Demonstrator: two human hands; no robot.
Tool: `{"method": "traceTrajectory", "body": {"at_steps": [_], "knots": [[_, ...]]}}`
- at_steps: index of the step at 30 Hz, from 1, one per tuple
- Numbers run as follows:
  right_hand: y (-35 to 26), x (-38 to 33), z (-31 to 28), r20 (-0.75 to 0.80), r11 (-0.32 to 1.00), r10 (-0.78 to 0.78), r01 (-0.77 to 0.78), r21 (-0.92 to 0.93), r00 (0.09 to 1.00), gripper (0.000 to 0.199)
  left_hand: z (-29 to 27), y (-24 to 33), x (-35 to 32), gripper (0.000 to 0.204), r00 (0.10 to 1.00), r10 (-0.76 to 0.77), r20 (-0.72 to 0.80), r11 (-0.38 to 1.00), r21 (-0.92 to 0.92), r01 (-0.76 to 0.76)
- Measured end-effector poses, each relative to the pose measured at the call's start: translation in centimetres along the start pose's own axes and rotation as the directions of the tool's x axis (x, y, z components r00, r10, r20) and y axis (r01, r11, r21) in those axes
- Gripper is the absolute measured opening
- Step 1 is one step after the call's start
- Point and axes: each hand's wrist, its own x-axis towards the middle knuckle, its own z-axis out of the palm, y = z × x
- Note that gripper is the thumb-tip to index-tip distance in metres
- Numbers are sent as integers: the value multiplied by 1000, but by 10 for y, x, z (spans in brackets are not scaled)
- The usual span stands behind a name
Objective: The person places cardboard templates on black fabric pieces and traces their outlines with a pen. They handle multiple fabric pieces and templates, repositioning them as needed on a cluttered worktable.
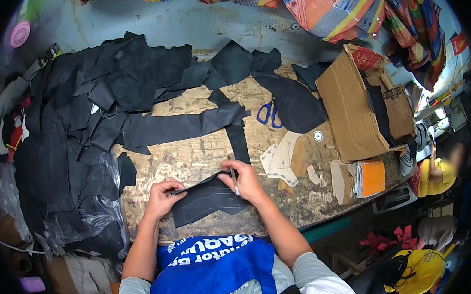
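A black leather piece [205,205] with pale drawn outlines lies at the table's near edge, its far edge lifted and folded over. My left hand [162,198] pinches the left end of that edge between thumb and fingers. Toward the other end, my right hand [245,183] grips the same edge and also keeps a slim silver marking pen [234,182] between its fingers. A narrow black strip [238,144] lies just beyond the right hand. To the right of it are several pale card pattern pieces [283,157].
A large heap of black leather [66,142] covers the left side and back. Blue-handled scissors [266,113] lie partly under a dark leather piece [292,105]. An open cardboard box [347,106] stands at right, near an orange-topped stack [371,178]. Other people in yellow [437,179] are farther right.
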Motion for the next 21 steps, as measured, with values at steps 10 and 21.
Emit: {"method": "traceTrajectory", "body": {"at_steps": [10,21], "knots": [[42,75,-155,-571,971,-35,162,173,820,14,16,-16,5,31,973,-90,-214,994,-82,74],[42,31,-130,-525,983,172,-178,40,833,19,-13,11,101,41,836,520,-176,476,872,-112]]}}
